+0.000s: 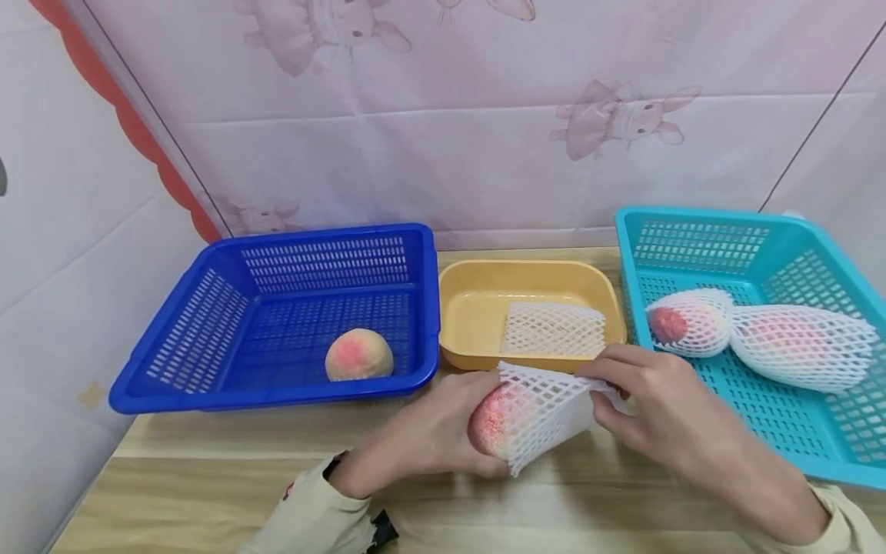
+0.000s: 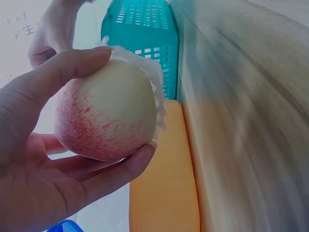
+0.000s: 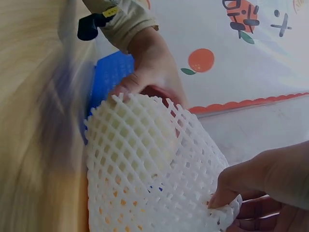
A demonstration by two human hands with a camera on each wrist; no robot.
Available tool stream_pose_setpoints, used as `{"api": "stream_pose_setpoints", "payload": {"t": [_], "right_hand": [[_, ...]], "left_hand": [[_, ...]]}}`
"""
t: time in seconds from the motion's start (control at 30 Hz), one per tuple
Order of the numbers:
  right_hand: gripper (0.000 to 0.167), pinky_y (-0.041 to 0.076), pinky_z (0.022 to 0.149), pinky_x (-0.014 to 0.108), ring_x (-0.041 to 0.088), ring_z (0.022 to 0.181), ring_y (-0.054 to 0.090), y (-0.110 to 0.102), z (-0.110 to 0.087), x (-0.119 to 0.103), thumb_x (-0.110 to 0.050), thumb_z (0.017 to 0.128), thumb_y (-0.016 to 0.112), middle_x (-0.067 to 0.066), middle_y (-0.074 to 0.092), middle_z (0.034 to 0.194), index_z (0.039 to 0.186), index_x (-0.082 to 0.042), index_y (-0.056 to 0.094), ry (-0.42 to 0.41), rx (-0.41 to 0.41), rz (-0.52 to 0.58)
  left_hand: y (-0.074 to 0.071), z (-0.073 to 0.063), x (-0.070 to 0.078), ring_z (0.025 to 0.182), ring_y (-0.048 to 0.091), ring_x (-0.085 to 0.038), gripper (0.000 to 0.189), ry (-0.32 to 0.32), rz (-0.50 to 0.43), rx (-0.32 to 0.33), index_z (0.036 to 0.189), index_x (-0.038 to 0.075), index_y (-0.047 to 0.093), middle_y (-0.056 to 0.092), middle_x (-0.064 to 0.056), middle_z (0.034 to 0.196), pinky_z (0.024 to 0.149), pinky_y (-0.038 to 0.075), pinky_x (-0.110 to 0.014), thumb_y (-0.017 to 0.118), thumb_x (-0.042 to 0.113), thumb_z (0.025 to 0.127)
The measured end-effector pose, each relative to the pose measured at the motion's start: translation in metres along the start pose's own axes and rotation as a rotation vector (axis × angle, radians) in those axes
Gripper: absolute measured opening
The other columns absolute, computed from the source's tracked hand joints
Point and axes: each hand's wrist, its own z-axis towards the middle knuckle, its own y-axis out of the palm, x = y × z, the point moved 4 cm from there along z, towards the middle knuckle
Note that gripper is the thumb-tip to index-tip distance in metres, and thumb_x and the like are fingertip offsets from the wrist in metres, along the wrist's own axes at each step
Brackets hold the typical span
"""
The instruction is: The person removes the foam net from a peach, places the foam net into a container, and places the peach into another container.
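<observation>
In the head view my left hand [image 1: 443, 427] grips a pink and cream peach [image 1: 493, 423], its fingers and thumb around the fruit. White foam netting [image 1: 554, 412] covers the peach's right part and reaches beyond it. My right hand [image 1: 657, 400] pinches the far end of that netting between thumb and fingers. The left wrist view shows the bare, red-streaked side of the peach [image 2: 106, 116] within the left hand's grasp. Through the mesh, the right wrist view shows the pale fruit inside the net [image 3: 159, 183], with the right thumb [image 3: 236, 181] on the net's edge.
A blue basket [image 1: 277, 396] at left holds one peach [image 1: 359, 354]. In the middle, a yellow tray [image 1: 460, 308] contains a flat foam net [image 1: 554, 329]. The turquoise basket [image 1: 692, 219] at right holds two netted peaches [image 1: 796, 342]. A printed cloth stands behind.
</observation>
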Motion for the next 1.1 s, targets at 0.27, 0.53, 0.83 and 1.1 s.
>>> {"api": "stream_pose_setpoints", "payload": {"t": [0.27, 0.53, 0.83, 1.1], "right_hand": [[0.030, 0.041, 0.056, 0.009, -0.001, 0.066, 0.048, -0.007, 0.001, 0.005, 0.003, 0.063, 0.078, -0.008, 0.063, 0.082, 0.090, -0.010, 0.074, 0.040, -0.001, 0.010], [0.030, 0.046, 0.054, 0.015, 0.000, 0.066, 0.048, -0.011, 0.003, 0.007, 0.003, 0.063, 0.080, -0.008, 0.063, 0.081, 0.089, -0.011, 0.073, 0.070, -0.001, 0.001], [0.030, 0.044, 0.056, 0.014, 0.002, 0.067, 0.050, -0.018, 0.005, 0.009, 0.001, 0.063, 0.080, -0.007, 0.063, 0.082, 0.089, -0.011, 0.072, 0.080, 0.049, -0.013], [0.028, 0.043, 0.061, 0.008, 0.009, 0.066, 0.054, -0.031, 0.007, 0.015, 0.003, 0.065, 0.077, -0.001, 0.067, 0.084, 0.091, -0.005, 0.071, 0.117, 0.161, -0.017]], "left_hand": [[-0.007, -0.001, 0.001, 0.101, 0.056, -0.006, 0.080, 0.005, -0.070, 0.027, 0.133, 0.012, 0.051, 0.062, 0.003, 0.119, 0.090, 0.046, -0.022, 0.088, 0.032, 0.065], [-0.017, -0.005, 0.003, 0.109, 0.055, -0.005, 0.083, -0.037, -0.110, 0.057, 0.137, 0.015, 0.050, 0.060, 0.005, 0.126, 0.095, 0.046, -0.027, 0.088, 0.030, 0.065], [-0.032, -0.010, 0.008, 0.102, 0.057, -0.004, 0.077, -0.032, -0.146, 0.111, 0.132, 0.020, 0.053, 0.061, 0.012, 0.117, 0.091, 0.048, -0.028, 0.089, 0.029, 0.065], [-0.060, -0.024, 0.008, 0.105, 0.060, -0.011, 0.079, -0.046, -0.087, 0.210, 0.134, 0.014, 0.052, 0.063, 0.003, 0.120, 0.091, 0.050, -0.035, 0.089, 0.030, 0.065]]}}
